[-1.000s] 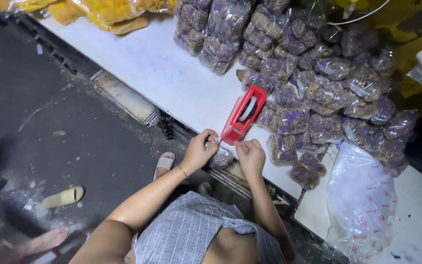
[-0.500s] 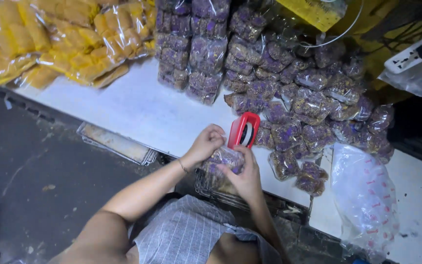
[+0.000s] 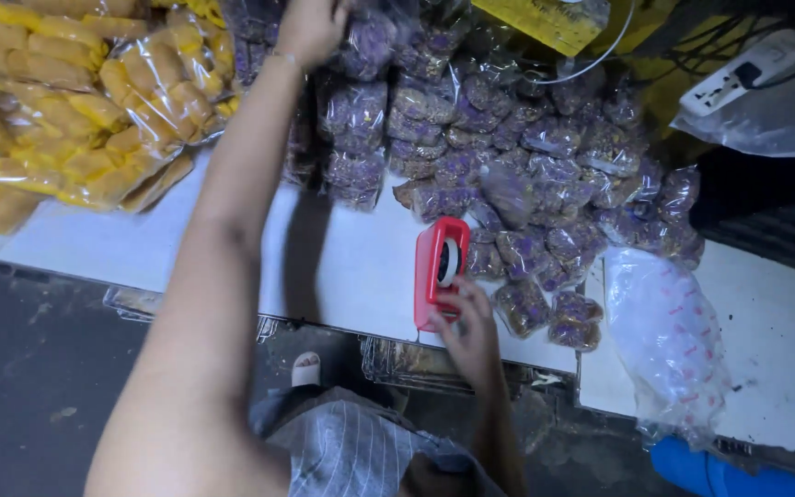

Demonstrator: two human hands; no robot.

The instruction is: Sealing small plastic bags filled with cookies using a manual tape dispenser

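Red plastic tape dispenser (image 3: 441, 272), glossy purple packets (image 3: 545, 175).

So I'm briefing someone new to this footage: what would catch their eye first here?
The red tape dispenser stands out on the white table, with the right hand on its near end. Behind it spreads a heap of purple snack bags, where the left hand reaches the far stacks. Yellow snack bags fill the far left.

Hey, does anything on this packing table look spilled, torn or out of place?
Nothing stands out. The purple snack packets lie in a loose heap, none visibly torn or spilled. The red tape dispenser sits near the table edge, with the right hand on it.
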